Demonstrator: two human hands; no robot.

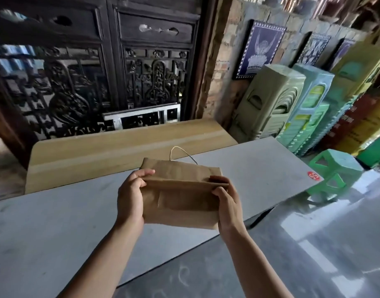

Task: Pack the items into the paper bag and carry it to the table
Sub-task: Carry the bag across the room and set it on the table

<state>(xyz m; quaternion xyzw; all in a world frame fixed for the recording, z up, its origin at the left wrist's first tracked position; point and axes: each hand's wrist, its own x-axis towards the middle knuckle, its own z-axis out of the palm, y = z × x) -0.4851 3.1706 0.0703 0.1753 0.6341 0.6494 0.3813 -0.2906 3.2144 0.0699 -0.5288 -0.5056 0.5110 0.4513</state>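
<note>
Both hands, left [131, 196] and right [226, 203], grip paper bag [180, 203] ends; long axis left-right, handle pointing away.

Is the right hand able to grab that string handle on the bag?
Probably yes. The string handle sticks up free at the far top edge of the paper bag, with nothing over it. But the right hand is gripping the bag's side, so it would have to let go first while the left hand holds on.
</note>
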